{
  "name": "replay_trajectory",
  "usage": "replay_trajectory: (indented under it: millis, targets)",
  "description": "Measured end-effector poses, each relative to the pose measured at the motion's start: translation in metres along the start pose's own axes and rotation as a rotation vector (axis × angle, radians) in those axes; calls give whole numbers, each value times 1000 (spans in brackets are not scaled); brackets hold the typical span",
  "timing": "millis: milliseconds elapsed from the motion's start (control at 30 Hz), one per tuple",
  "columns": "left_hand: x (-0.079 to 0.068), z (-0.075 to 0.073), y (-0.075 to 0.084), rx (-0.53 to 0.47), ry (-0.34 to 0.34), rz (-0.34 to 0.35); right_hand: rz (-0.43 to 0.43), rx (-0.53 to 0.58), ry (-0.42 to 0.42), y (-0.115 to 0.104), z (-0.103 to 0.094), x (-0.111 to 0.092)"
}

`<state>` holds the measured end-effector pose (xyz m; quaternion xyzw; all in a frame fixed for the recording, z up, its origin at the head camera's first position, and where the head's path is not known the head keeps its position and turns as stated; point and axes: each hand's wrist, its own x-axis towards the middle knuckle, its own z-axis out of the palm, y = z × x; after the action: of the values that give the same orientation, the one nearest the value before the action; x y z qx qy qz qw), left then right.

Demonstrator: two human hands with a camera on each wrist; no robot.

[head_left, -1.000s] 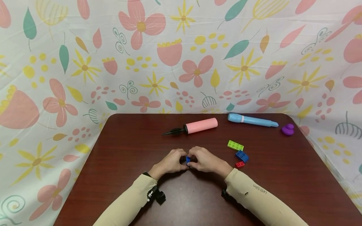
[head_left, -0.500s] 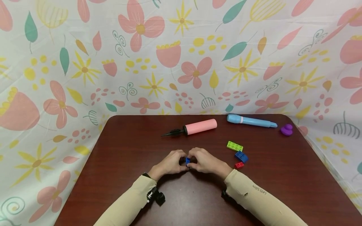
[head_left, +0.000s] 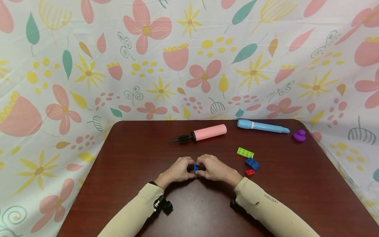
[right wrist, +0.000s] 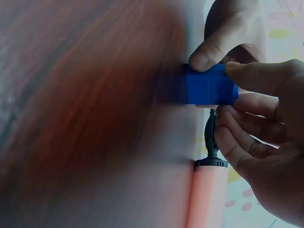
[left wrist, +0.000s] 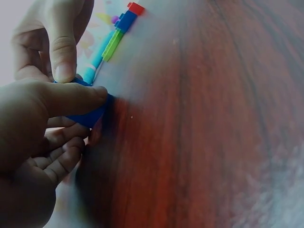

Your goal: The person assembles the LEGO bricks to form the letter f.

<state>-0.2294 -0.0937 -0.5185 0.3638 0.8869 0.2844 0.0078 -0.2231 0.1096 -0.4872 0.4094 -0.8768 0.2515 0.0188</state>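
In the middle of the table, both hands meet around a blue toy building brick (head_left: 196,168). The left hand (head_left: 178,170) pinches it from the left, thumb toward the near side. From the right, the right hand (head_left: 215,168) pinches the same piece between thumb and fingers. Seen in the right wrist view, the blue brick (right wrist: 209,88) sits just at the tabletop with a stud facing right; two shades of blue show, and whether it is one brick or two joined I cannot tell. Fingers cover much of it in the left wrist view.
Right of the hands lie a lime green brick (head_left: 245,152), a blue brick (head_left: 252,163) and a red brick (head_left: 250,172). Toward the back are a pink hand pump (head_left: 209,132), a light blue pen-shaped tube (head_left: 263,126) and a purple knobbed piece (head_left: 299,135). A flowered cloth hangs behind.
The head view has shifted very slightly. Both hands keep their hold on the blue brick in the same place; the other things lie unmoved.
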Motion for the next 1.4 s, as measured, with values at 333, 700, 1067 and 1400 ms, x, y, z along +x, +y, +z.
replay_trajectory:
  millis: [333, 700, 1067, 1400]
  targets:
    - [-1, -1, 2, 9, -18, -21, 91, -2, -43, -1, -2, -3]
    - [-2, -3, 2, 19, -34, -35, 96, 19, 5, 0, -9, -3]
    - [1, 2, 1, 23, -20, -23, 160, 23, 58, 5, -27, -16]
    - [0, -1, 2, 28, -37, -50, 186, 1, 81, 8, -33, -21]
